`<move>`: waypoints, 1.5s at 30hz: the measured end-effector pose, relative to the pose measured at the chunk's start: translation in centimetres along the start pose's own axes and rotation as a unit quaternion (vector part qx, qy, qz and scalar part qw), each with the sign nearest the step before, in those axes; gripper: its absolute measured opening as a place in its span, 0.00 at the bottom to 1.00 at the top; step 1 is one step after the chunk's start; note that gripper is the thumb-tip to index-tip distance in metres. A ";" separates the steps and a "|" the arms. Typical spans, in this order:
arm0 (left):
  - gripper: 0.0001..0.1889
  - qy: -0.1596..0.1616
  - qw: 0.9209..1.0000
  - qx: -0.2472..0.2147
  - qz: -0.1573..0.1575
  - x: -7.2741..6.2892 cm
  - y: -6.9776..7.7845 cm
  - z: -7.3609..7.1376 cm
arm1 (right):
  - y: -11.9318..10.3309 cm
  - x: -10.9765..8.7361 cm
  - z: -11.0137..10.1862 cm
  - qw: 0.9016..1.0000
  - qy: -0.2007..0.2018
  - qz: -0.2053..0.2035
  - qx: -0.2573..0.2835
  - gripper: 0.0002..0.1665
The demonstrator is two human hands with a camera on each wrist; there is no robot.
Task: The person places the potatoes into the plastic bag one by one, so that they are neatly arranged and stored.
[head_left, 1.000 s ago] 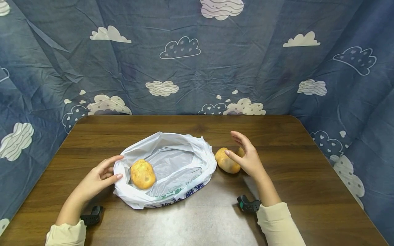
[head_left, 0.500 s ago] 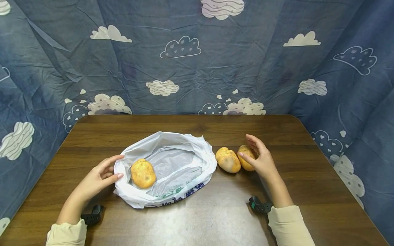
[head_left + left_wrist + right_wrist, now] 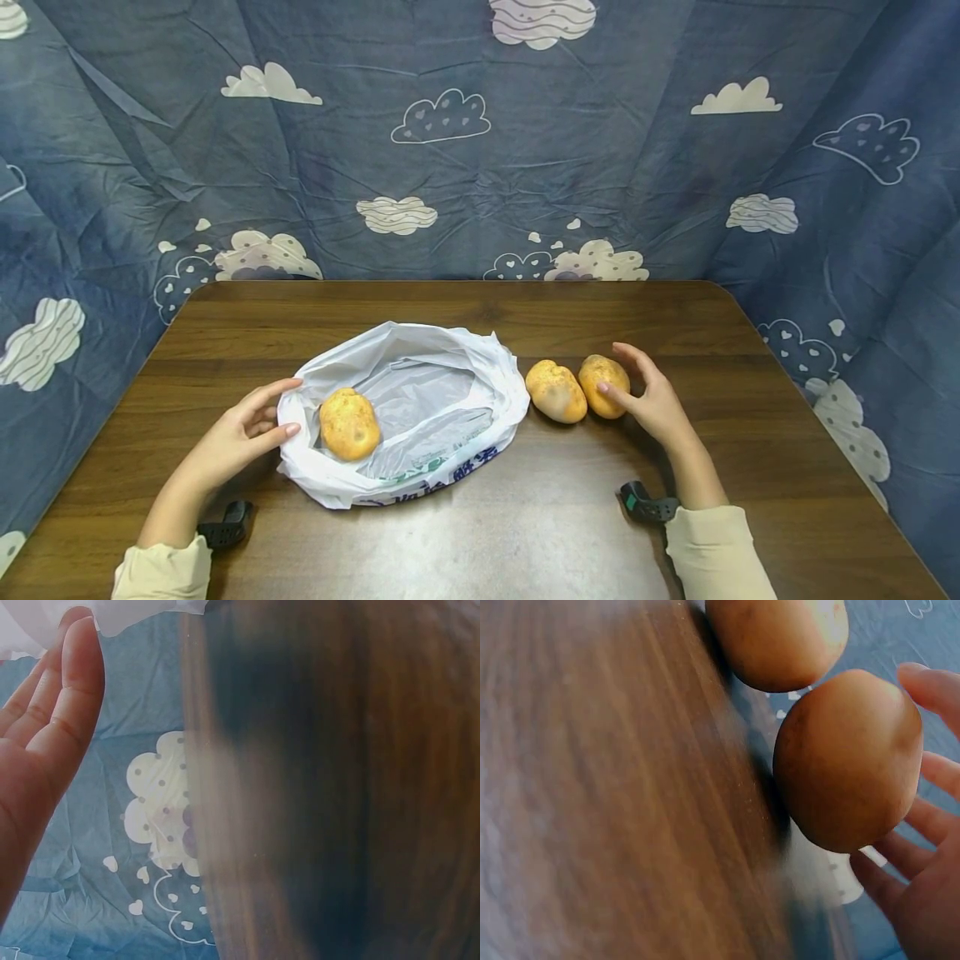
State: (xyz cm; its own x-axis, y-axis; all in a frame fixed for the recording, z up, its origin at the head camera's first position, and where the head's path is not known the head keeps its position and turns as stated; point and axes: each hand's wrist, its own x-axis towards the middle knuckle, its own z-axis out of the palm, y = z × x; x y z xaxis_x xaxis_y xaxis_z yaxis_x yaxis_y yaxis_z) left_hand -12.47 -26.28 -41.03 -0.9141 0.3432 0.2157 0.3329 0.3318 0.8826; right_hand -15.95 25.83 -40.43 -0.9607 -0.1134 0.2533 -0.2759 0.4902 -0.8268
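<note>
A white plastic bag (image 3: 498, 400) lies spread with its mouth up in the head view, one potato (image 3: 349, 425) inside at its left end. My left hand (image 3: 243, 429) touches the bag's left rim with thumb and index fingertips, set apart from each other. In the left wrist view, the fingers (image 3: 79, 682) extend up to the white plastic. To the bag's right, two potatoes sit side by side on the table: a nearer-to-bag potato (image 3: 553, 393) and a farther potato (image 3: 596, 375). My right hand (image 3: 656, 400) is spread at the farther potato, thumb across its front in the head view.
The brown wooden table (image 3: 450, 550) reaches back to a blue cloud-patterned curtain (image 3: 480, 175). A black wrist camera (image 3: 225, 525) sits at the left wrist, another black camera (image 3: 647, 504) at the right.
My right hand has moved right, from over the potato nearest the bag to the right side of the farther one, uncovering both. My left hand and the bag have stayed put.
</note>
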 end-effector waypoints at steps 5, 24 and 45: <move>0.29 0.001 1.000 0.005 -0.006 0.0 -0.1 -0.1 | 0.8 -0.2 -0.2 1.000 -0.022 0.013 0.012 0.34; 0.29 -0.001 1.000 0.003 -0.008 -0.1 0.1 0.0 | 4.3 0.0 -0.3 0.999 0.000 0.027 0.027 0.29; 0.29 -0.002 1.000 0.007 -0.016 0.0 0.2 -0.1 | -0.5 0.2 -0.2 0.997 0.030 -0.016 0.075 0.29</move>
State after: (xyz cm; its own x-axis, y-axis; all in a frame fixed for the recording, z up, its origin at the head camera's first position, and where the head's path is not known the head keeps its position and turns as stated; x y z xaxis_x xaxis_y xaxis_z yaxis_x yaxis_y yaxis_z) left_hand -12.39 -26.27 -40.81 -0.9236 0.3351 0.1860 0.3066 0.3550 0.8831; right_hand -15.99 25.75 -39.92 -0.9490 -0.0736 0.3066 -0.3123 0.3523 -0.8822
